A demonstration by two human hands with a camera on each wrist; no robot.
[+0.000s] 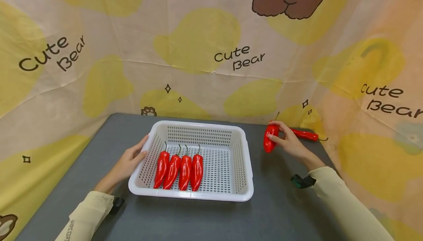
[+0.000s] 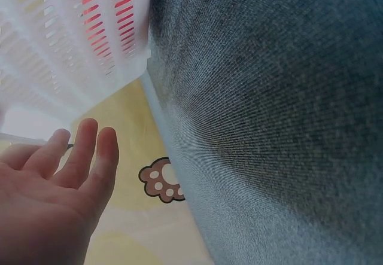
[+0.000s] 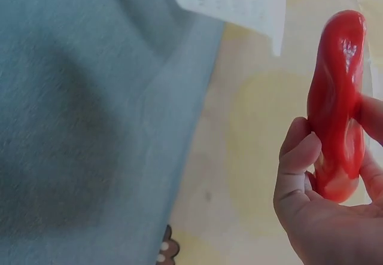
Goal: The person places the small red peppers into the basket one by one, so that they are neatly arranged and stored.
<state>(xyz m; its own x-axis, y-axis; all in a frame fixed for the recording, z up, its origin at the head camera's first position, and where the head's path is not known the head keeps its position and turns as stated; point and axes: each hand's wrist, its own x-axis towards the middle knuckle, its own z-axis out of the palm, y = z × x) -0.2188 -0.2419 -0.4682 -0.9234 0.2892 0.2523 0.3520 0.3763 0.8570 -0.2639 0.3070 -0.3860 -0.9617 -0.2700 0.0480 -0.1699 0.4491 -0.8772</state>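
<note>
A white perforated plastic basket (image 1: 190,194) stands on the dark table, with several glossy red chili peppers (image 1: 171,172) side by side in its left half, green stems toward the back. My left hand (image 1: 127,162) touches the basket's left rim, its fingers fairly straight; in the left wrist view the fingertips (image 2: 106,138) show close by the basket wall. Right of the basket, my right hand (image 1: 288,141) holds a red chili pepper (image 1: 270,138) between thumb and fingers, stem up. The right wrist view shows this pepper raised above the tabletop.
Another red chili pepper (image 1: 305,135) lies behind the right hand near the table's back right corner. A printed cloth (image 1: 195,39) hangs behind and along both sides of the dark table (image 1: 214,222).
</note>
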